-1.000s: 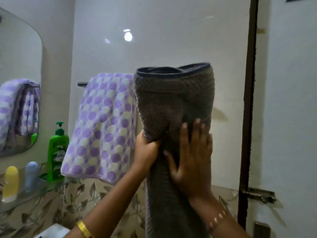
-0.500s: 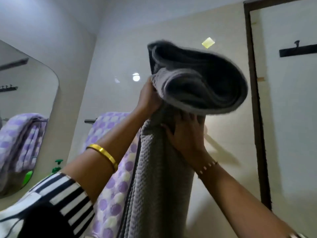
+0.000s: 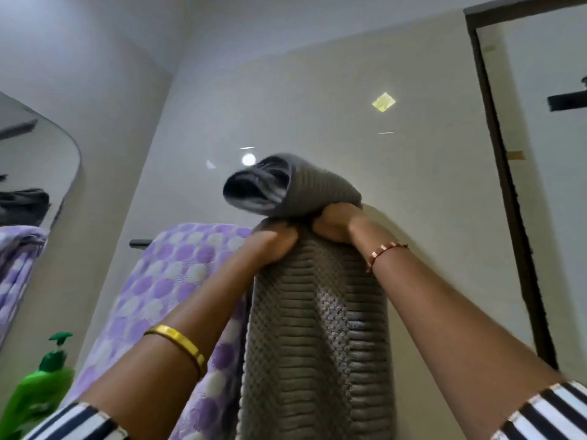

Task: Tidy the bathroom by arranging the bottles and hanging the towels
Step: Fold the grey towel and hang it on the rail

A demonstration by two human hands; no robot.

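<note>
At the centre of the frame we see both hands raised on the grey towel point(image 3: 317, 328), which hangs down to the bottom edge. The left hand point(image 3: 273, 246) has its fingers curled tight into the cloth near the top; the right hand point(image 3: 333, 223), just beside it, is likewise closed on the fabric. Above both, the towel's top end folds over in a loose roll. Just left of it hangs the purple-dotted towel point(image 3: 165, 281), draped over a dark rail point(image 3: 139, 242). A green pump bottle point(image 3: 41, 385) stands at the lower left, a mirror point(image 3: 35, 166) at the left edge, and a dark door frame point(image 3: 505, 192) on the right.
</note>
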